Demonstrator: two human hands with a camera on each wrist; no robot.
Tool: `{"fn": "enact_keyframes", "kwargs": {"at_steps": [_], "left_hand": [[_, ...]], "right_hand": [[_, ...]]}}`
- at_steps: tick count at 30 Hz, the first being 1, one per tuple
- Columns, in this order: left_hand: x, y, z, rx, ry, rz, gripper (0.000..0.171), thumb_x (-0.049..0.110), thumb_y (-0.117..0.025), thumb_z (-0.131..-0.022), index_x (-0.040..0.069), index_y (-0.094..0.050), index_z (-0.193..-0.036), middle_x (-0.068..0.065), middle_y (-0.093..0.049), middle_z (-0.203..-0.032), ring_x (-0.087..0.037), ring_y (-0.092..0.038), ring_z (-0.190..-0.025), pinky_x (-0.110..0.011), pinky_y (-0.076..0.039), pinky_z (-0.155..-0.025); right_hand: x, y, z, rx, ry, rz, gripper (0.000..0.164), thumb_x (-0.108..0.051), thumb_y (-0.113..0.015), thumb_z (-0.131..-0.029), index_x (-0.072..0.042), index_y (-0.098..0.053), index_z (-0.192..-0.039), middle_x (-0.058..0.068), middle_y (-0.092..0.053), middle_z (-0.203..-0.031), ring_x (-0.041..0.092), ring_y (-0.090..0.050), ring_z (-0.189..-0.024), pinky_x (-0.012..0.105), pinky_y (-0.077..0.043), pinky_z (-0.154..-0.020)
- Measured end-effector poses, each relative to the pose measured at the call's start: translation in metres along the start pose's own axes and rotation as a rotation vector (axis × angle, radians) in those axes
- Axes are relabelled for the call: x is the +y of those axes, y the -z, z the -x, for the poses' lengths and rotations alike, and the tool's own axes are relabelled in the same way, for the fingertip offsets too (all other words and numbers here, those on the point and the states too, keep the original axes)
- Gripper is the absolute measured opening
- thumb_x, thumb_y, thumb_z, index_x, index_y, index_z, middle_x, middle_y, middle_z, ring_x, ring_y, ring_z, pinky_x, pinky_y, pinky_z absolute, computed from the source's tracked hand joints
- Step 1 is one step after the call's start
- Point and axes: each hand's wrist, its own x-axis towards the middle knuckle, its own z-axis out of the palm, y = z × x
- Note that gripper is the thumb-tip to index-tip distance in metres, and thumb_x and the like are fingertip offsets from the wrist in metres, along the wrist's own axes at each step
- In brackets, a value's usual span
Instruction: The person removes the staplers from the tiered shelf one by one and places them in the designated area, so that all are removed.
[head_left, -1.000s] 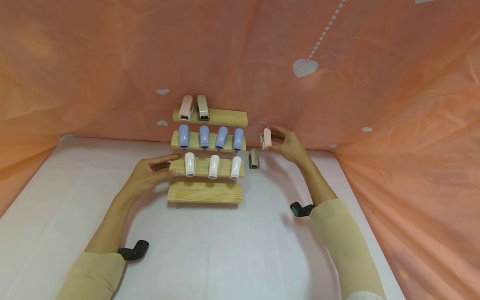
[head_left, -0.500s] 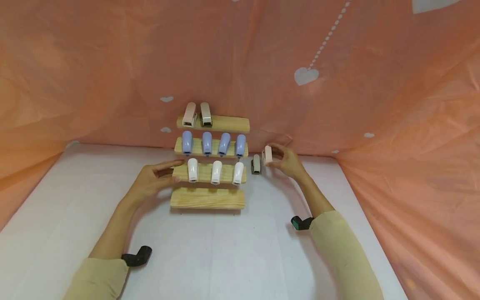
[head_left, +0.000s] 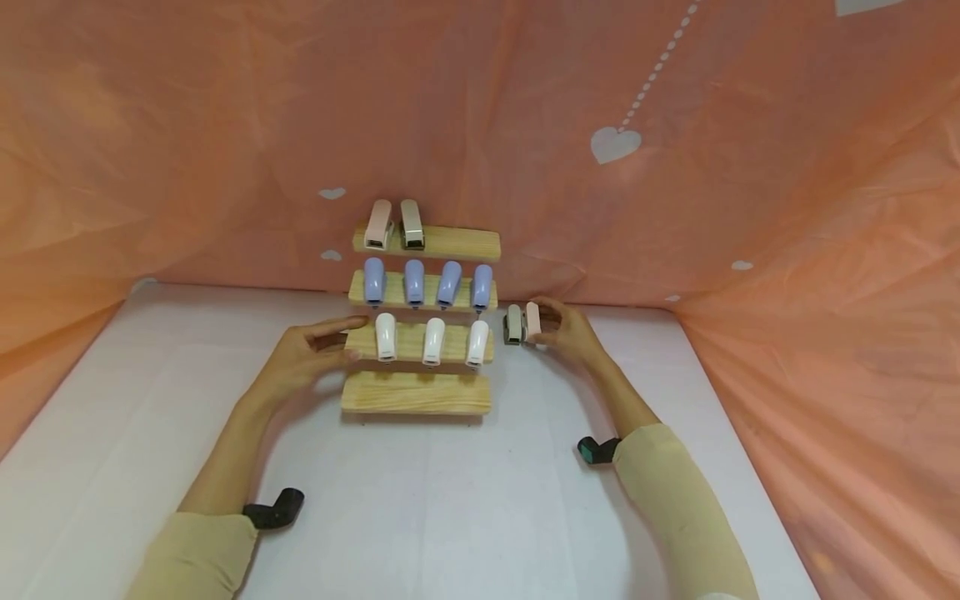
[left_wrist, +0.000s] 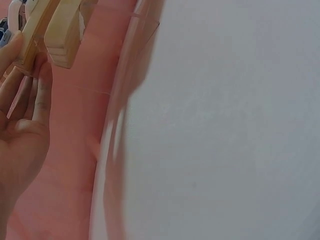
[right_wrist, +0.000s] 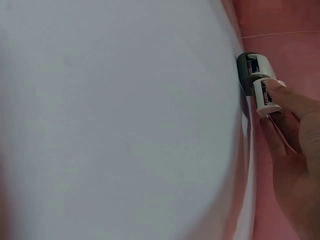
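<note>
My right hand [head_left: 573,340] pinches a small pale pink stapler [head_left: 532,320] at the back of the table. In the right wrist view the thumb lies on the front of this stapler [right_wrist: 264,97]. Close on its left stands a grey-green stapler [head_left: 513,325]. My left hand [head_left: 302,360] grips the left end of a tier of the wooden rack [head_left: 411,342]; in the left wrist view the fingers lie around the tier's end [left_wrist: 35,40]. White staplers [head_left: 433,342] stand on that tier, blue ones [head_left: 414,282] on the tier above. A pink stapler [head_left: 378,225] and a beige one [head_left: 412,225] sit on top.
The rack's lowest tier [head_left: 416,394] is bare wood. A white cloth [head_left: 450,508] covers the table. Orange-pink fabric [head_left: 525,150] with hearts hangs behind and at both sides, close to the rack and the staplers.
My right hand has lowered the pink stapler and brought it left, beside the grey-green one. My left hand keeps its grip on the rack. The head view has shifted slightly.
</note>
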Motion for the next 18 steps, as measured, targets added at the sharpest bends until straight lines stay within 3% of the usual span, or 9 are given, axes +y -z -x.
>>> {"fn": "enact_keyframes", "kwargs": {"at_steps": [7, 18], "left_hand": [[0.001, -0.001, 0.000, -0.005, 0.018, -0.018, 0.056, 0.024, -0.079, -0.087, 0.009, -0.060, -0.138, -0.007, -0.060, -0.138, -0.010, -0.057, -0.116, -0.015, -0.046, -0.094], [-0.001, -0.001, 0.000, -0.002, 0.014, -0.001, 0.056, 0.023, -0.078, -0.088, 0.008, -0.059, -0.139, -0.007, -0.060, -0.138, -0.008, -0.056, -0.117, -0.017, -0.046, -0.097]], "right_hand": [[0.007, -0.007, -0.003, -0.017, -0.020, -0.046, 0.066, 0.003, -0.082, -0.078, 0.003, -0.052, -0.137, 0.025, -0.060, -0.128, 0.036, -0.060, -0.117, 0.041, -0.052, -0.097], [0.010, -0.011, -0.002, -0.003, -0.056, -0.029, 0.070, -0.001, -0.083, -0.079, 0.001, -0.050, -0.140, 0.024, -0.058, -0.132, 0.037, -0.059, -0.120, 0.042, -0.049, -0.102]]}}
